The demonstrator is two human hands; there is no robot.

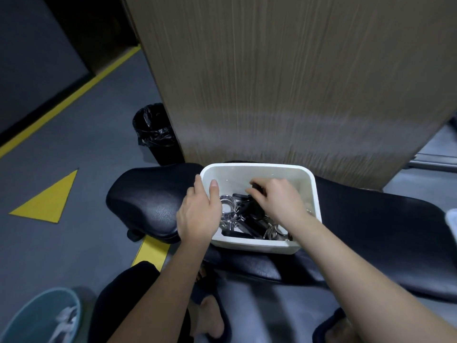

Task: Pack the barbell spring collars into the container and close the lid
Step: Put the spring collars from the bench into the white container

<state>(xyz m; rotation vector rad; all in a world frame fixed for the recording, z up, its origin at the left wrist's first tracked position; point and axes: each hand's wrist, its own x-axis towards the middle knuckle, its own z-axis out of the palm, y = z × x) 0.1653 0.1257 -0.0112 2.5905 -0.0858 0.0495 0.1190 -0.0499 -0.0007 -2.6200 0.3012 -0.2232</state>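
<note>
A white plastic container [312, 191] stands open on a black padded bench [148, 201]. Inside lie several chrome spring collars [227, 206] with black handles. My left hand [197, 214] grips the container's left wall, thumb inside the rim and fingers outside. My right hand [279, 199] reaches down into the container, its fingers closed around the black handles of a collar [254, 188] held above the pile. Part of the pile is hidden under that hand. No lid is in view.
A wood-grain panel [284, 82] rises right behind the container. A black bin with a liner [155, 132] stands on the grey floor to the left, a teal bucket [42, 318] at bottom left. Yellow floor markings [49, 199] lie left. My legs and feet show below.
</note>
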